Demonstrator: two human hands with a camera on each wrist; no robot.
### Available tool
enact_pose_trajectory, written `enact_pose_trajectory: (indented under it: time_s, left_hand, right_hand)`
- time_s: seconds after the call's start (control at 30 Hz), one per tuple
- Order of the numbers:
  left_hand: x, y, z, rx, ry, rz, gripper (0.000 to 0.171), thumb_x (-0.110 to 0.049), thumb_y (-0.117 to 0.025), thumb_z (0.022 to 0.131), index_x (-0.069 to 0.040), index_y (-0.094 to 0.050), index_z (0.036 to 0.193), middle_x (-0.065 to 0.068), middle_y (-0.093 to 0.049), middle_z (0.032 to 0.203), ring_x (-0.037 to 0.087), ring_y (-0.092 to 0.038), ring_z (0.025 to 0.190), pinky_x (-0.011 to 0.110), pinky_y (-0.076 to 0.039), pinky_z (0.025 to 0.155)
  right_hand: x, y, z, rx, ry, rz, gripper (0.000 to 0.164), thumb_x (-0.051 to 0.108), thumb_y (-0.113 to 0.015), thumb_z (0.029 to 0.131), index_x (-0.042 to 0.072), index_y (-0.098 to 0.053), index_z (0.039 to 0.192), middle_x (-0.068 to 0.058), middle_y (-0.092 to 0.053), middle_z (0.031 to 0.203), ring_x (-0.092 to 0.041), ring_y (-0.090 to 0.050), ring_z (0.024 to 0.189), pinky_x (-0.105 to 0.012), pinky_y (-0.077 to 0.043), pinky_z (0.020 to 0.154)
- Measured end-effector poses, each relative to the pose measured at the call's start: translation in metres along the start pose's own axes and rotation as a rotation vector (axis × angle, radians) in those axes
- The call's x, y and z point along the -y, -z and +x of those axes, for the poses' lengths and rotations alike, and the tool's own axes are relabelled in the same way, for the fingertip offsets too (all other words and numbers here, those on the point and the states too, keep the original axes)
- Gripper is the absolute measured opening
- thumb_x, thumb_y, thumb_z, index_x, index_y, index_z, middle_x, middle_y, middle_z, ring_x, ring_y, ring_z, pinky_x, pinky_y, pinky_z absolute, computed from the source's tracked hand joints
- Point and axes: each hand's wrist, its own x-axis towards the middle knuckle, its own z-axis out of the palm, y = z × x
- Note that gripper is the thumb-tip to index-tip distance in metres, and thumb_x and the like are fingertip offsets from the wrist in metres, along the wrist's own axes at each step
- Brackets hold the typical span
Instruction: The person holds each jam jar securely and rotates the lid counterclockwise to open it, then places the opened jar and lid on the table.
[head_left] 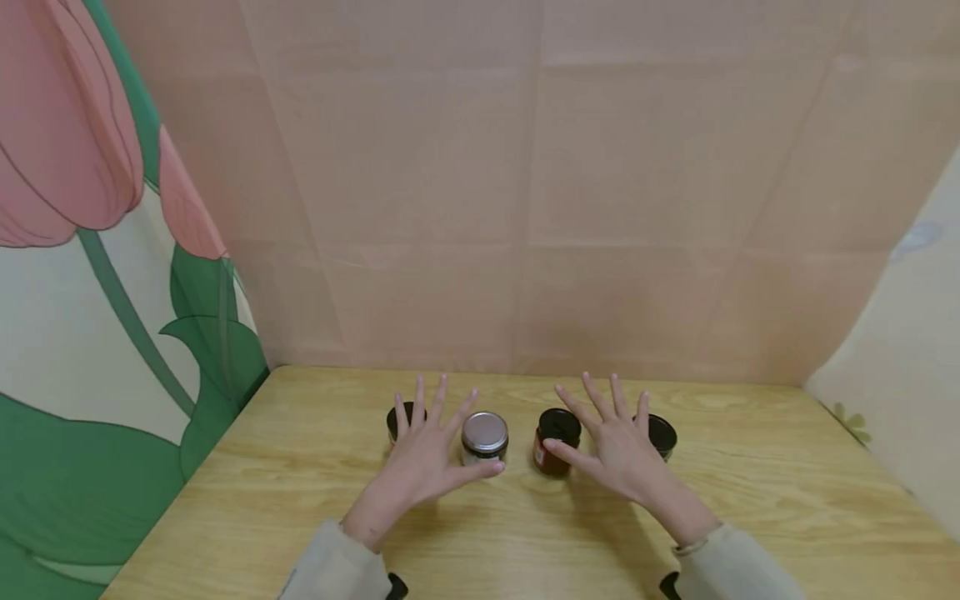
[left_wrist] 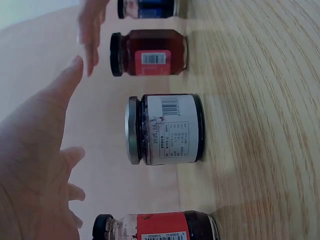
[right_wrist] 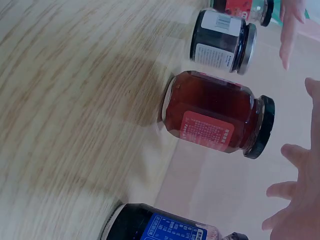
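Note:
Several lidded glass jars stand in a row on the wooden table. My left hand [head_left: 424,457], fingers spread, hovers above the two jars on the left: a black-lidded jar with a red label [left_wrist: 162,226] and a silver-lidded jar with a white label [left_wrist: 172,129]. My right hand [head_left: 624,454] spreads its fingers over the other two: a black-lidded jar of dark red contents [right_wrist: 215,112] and a dark jar with a blue label [right_wrist: 170,229]. In the head view, fingers partly cover both outer jars. Neither hand holds anything.
The wooden table [head_left: 247,517] reaches back to a plain pinkish cloth backdrop [head_left: 525,208]. On the left hangs a cloth printed with tulips [head_left: 75,333]; a pale cloth [head_left: 900,358] borders the right side.

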Motion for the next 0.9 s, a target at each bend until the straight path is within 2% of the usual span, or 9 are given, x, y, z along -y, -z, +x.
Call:
enact_pose_trajectory:
  time_s: [0.07, 0.17, 0.3, 0.37, 0.47, 0.57, 0.67, 0.73, 0.9]
  left_hand:
    - [0.0, 0.0, 0.0, 0.003, -0.003, 0.009, 0.095, -0.08, -0.047, 0.077, -0.031, -0.018, 0.153, 0.016, 0.001, 0.16, 0.045, 0.011, 0.143, 0.068, 0.007, 0.11]
    - [0.002, 0.001, -0.002, 0.011, 0.009, 0.005, 0.084, -0.072, -0.041, 0.087, -0.026, -0.019, 0.154, 0.017, 0.0, 0.16, 0.042, 0.009, 0.145, 0.066, 0.008, 0.111]
    - [0.004, 0.002, -0.002, -0.045, 0.025, -0.025, 0.069, -0.057, -0.038, 0.097, -0.015, -0.03, 0.15, 0.022, -0.012, 0.158, 0.04, -0.002, 0.146, 0.063, 0.004, 0.114]
    - [0.006, 0.003, -0.001, -0.112, 0.016, -0.022, 0.064, -0.05, -0.047, 0.097, -0.009, -0.04, 0.145, 0.024, -0.023, 0.155, 0.039, -0.014, 0.145, 0.062, -0.003, 0.115]
    - [0.011, 0.005, -0.001, -0.23, 0.001, -0.016, 0.055, -0.038, -0.062, 0.092, -0.003, -0.052, 0.133, 0.024, -0.039, 0.146, 0.037, -0.032, 0.139, 0.058, -0.015, 0.115]
    - [0.017, 0.006, -0.001, -0.374, -0.017, -0.024, 0.045, -0.027, -0.071, 0.085, 0.0, -0.06, 0.119, 0.022, -0.052, 0.133, 0.037, -0.048, 0.125, 0.053, -0.032, 0.11]
    - [0.025, 0.005, -0.002, -0.441, 0.013, -0.068, 0.047, -0.026, -0.074, 0.082, 0.002, -0.06, 0.118, 0.022, -0.056, 0.126, 0.039, -0.053, 0.118, 0.052, -0.041, 0.102]
    - [0.03, 0.005, -0.003, -0.441, 0.053, -0.109, 0.054, -0.029, -0.075, 0.081, 0.002, -0.057, 0.122, 0.022, -0.055, 0.126, 0.039, -0.053, 0.117, 0.052, -0.044, 0.098]
    - [0.041, 0.006, -0.007, -0.334, 0.186, -0.263, 0.077, -0.034, -0.078, 0.078, 0.003, -0.044, 0.136, 0.024, -0.047, 0.134, 0.04, -0.047, 0.124, 0.054, -0.042, 0.101]
  right_hand:
    - [0.0, 0.0, -0.001, 0.0, 0.006, 0.011, 0.075, 0.063, -0.056, 0.086, 0.029, -0.034, 0.149, -0.017, -0.016, 0.158, -0.05, 0.0, 0.143, -0.076, 0.007, 0.103]
    - [0.002, 0.001, -0.003, -0.011, 0.041, 0.026, 0.071, 0.059, -0.057, 0.088, 0.027, -0.037, 0.148, -0.019, -0.018, 0.158, -0.047, -0.004, 0.144, -0.074, 0.003, 0.105]
    - [0.007, 0.001, -0.002, -0.125, 0.13, 0.038, 0.058, 0.044, -0.063, 0.09, 0.017, -0.05, 0.139, -0.02, -0.037, 0.149, -0.04, -0.026, 0.141, -0.068, -0.012, 0.11]
    - [0.009, 0.0, -0.001, -0.219, 0.176, 0.054, 0.049, 0.034, -0.067, 0.088, 0.011, -0.058, 0.13, -0.02, -0.05, 0.137, -0.038, -0.042, 0.13, -0.063, -0.026, 0.107]
    - [0.013, 0.001, 0.001, -0.333, 0.217, 0.088, 0.034, 0.021, -0.072, 0.084, 0.005, -0.066, 0.114, -0.017, -0.062, 0.119, -0.034, -0.056, 0.111, -0.054, -0.045, 0.094]
    - [0.017, 0.003, 0.001, -0.383, 0.215, 0.104, 0.02, 0.014, -0.073, 0.083, 0.005, -0.07, 0.1, -0.011, -0.066, 0.105, -0.028, -0.061, 0.098, -0.046, -0.052, 0.079]
    - [0.017, 0.003, 0.001, -0.434, 0.228, 0.114, 0.013, 0.01, -0.072, 0.081, 0.006, -0.071, 0.094, -0.005, -0.067, 0.095, -0.023, -0.062, 0.089, -0.041, -0.052, 0.074]
    - [0.016, 0.003, 0.0, -0.476, 0.257, 0.123, 0.014, 0.007, -0.072, 0.08, 0.006, -0.071, 0.093, -0.003, -0.067, 0.089, -0.021, -0.062, 0.084, -0.041, -0.051, 0.072]
    - [0.016, 0.003, 0.0, -0.52, 0.291, 0.151, 0.018, 0.007, -0.07, 0.08, 0.006, -0.07, 0.098, -0.001, -0.068, 0.085, -0.018, -0.062, 0.08, -0.041, -0.049, 0.075]
